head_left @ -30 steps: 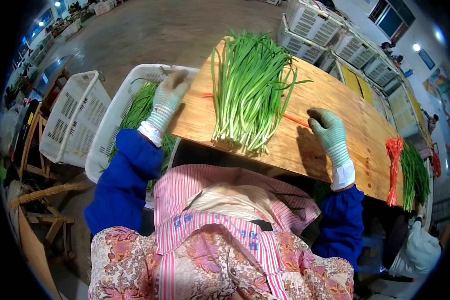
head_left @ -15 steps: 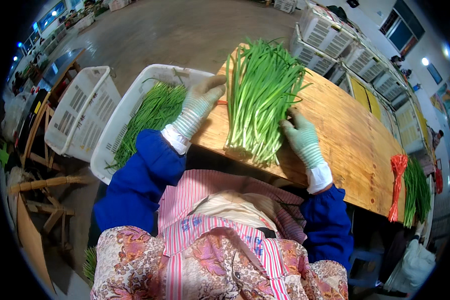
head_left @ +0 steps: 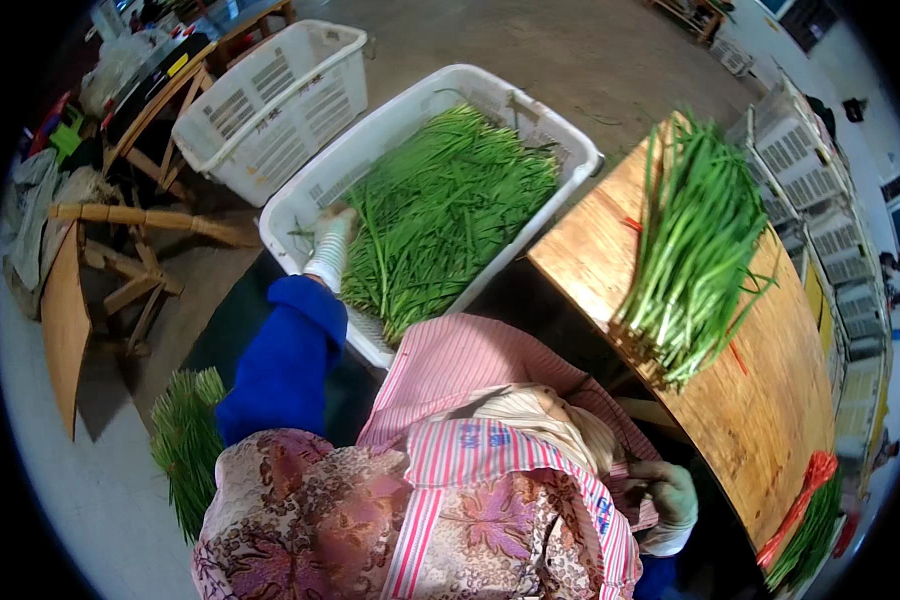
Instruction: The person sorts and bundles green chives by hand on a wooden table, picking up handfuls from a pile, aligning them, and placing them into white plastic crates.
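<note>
My gloved left hand (head_left: 336, 238) reaches into a white plastic crate (head_left: 288, 212), at the left edge of a pile of loose green chives (head_left: 448, 205). Its fingers are blurred and partly hidden against the leaves. Low beside the striped apron (head_left: 470, 345), my gloved right hand (head_left: 668, 500) hangs with loosely bent fingers set apart, and I see nothing in it. A bunch of chives (head_left: 695, 255) lies on the wooden table (head_left: 782, 385) at the right, pale stems toward me. Ends of a red tie (head_left: 737, 358) stick out from under it.
Red ties (head_left: 802, 505) and more chives (head_left: 808, 535) sit at the table's near right end. A second white crate (head_left: 280, 110) stands beyond the first one. A wooden frame (head_left: 135, 270) is at the left, with another green bunch (head_left: 190, 440) below. Stacked crates (head_left: 845, 240) line the right side.
Both hands have left the bunch on the table. My left hand has moved into the crate of chives; my right has dropped beside the apron. The view has turned left.
</note>
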Tool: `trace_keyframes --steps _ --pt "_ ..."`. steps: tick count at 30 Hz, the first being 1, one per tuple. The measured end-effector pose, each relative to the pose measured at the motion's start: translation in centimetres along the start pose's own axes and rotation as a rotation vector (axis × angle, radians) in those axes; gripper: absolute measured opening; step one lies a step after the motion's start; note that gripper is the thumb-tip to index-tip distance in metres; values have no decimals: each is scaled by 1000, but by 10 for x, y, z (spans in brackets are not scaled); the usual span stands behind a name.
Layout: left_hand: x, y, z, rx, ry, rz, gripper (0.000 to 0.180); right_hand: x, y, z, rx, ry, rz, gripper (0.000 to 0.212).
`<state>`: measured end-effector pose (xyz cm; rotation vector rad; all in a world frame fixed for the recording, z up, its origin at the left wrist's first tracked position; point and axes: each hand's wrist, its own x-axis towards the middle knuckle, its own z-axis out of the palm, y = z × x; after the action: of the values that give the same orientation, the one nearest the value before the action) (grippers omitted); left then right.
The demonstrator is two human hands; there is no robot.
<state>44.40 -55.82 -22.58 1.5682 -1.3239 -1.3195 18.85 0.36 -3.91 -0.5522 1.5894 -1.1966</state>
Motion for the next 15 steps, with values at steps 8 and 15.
trace_keyframes --steps 8,15 --pt "-28 -29 8 837 -395 -139 53 107 61 1 -10 202 242 30" --pt "-29 -95 26 871 -483 -167 50 149 35 25 -77 148 219 22"
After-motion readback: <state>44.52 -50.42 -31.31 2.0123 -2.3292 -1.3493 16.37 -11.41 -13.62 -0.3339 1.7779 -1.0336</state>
